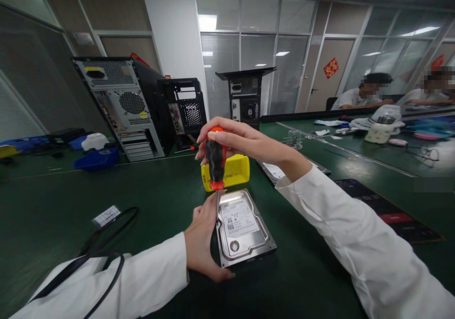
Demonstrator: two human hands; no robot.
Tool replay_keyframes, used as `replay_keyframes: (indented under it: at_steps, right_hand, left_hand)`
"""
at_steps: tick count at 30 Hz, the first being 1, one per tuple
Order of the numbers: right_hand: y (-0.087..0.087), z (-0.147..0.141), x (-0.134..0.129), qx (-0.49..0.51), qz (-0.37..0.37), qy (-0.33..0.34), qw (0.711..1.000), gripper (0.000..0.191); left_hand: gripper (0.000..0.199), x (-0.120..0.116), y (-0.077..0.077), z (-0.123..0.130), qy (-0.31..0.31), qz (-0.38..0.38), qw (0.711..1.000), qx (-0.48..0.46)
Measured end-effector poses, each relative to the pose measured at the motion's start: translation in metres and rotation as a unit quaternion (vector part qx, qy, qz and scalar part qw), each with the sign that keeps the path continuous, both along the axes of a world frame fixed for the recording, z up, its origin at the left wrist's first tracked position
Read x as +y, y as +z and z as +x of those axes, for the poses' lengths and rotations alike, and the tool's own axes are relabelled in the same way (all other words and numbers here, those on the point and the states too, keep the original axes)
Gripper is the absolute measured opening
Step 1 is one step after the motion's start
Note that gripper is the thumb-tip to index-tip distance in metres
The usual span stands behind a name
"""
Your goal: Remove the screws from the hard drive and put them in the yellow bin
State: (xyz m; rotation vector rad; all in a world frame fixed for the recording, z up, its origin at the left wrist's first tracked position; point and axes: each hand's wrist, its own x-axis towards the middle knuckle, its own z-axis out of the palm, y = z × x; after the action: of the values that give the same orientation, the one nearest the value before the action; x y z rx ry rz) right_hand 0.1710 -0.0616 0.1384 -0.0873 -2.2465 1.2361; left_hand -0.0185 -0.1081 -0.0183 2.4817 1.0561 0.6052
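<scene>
Right hand (245, 140) grasps the screwdriver (215, 165) from above; left hand (202, 241) holds the hard drive (245, 224) between fingers and thumb. Upright pressure should limit slipping.

Shows screwdriver (216, 167) upright in right hand (245, 140), at edge of hard drive (245, 226) held by left hand (202, 233); includes yellow tray (239, 171) beyond.

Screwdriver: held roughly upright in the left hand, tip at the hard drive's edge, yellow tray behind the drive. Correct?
Wrong hand: the head view shows the screwdriver in the right hand. The rest stands: roughly upright, tip at the hard drive's edge, yellow tray behind it.
</scene>
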Motion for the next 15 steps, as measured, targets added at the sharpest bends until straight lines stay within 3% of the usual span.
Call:
replay_keyframes:
  at_steps: [10,15]
  right_hand:
    - [-0.003,-0.001,0.001,0.019,-0.010,-0.002,1.000,0.019]
    - [-0.002,-0.001,-0.001,0.024,-0.012,-0.011,1.000,0.018]
  left_hand:
    - [0.148,-0.001,0.002,0.002,-0.027,-0.018,0.999,-0.024]
    - [0.159,0.009,0.004,-0.010,-0.020,-0.098,0.995,-0.025]
